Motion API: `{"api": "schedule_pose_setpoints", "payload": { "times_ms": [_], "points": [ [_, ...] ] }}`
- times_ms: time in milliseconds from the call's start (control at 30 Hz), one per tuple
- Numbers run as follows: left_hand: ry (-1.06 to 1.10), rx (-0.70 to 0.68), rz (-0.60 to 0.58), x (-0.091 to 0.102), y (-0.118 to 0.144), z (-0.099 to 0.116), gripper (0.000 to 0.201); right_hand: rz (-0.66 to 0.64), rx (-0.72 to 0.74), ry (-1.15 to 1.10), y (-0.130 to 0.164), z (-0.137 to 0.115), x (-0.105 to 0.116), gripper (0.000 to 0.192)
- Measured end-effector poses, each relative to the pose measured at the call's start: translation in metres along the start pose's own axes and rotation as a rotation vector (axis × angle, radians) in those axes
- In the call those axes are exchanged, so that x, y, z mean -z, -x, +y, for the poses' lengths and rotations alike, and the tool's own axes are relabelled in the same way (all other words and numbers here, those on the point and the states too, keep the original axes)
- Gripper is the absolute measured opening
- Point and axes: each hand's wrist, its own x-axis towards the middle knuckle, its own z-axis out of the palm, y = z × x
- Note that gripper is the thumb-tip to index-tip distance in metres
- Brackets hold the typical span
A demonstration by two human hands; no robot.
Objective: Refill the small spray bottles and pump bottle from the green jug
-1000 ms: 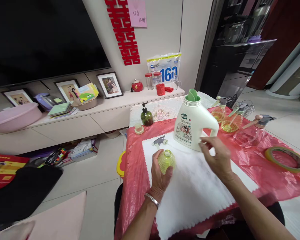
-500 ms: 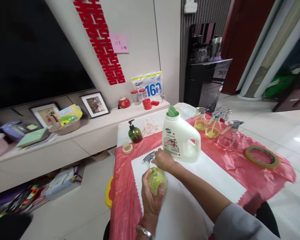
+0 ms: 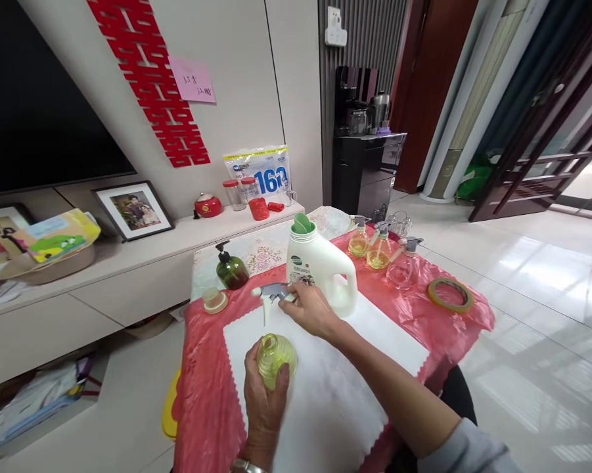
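My left hand (image 3: 266,387) is wrapped round a yellow-green ribbed spray bottle (image 3: 277,360) whose open neck faces up. Above and beyond it, my right hand (image 3: 309,307) pinches a grey and white spray head (image 3: 274,291), its nozzle toward the left. The spray head is apart from the bottle's neck. Just behind my right hand stands a large white detergent jug (image 3: 342,289) with an open green spout. Both hands are over a white cloth (image 3: 320,401) with a zigzag edge.
A dark green pump bottle (image 3: 232,270) and a pale cap (image 3: 215,300) are at the table's left. Several spray bottles, among them a clear pink one (image 3: 401,269), stand at the right, near a tape roll (image 3: 449,295). Red plastic film (image 3: 207,368) covers the table.
My right hand has lifted the spray head up off the cloth, farther from the bottle's neck. My left hand keeps its hold on the bottle. The view has swung to the right.
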Motion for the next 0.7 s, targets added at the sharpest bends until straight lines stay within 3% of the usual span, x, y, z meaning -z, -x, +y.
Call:
{"api": "schedule_pose_setpoints", "payload": {
  "times_ms": [233,367,567,700],
  "points": [
    [0.047,-0.061,-0.022,-0.002,0.002,0.009,0.063,0.159,0.212,-0.495,0.029,-0.001,0.042,0.043],
    [0.044,-0.086,-0.026,-0.002,0.002,0.018,0.065,0.255,0.307,-0.740,0.041,-0.018,0.056,0.041],
    [0.054,-0.076,-0.021,-0.001,0.001,0.027,0.069,0.338,0.386,-0.876,0.053,-0.048,0.054,0.031],
    [0.071,-0.072,-0.020,-0.001,0.001,0.027,0.069,0.333,0.409,-0.900,0.047,-0.050,0.044,0.031]
  ]
}}
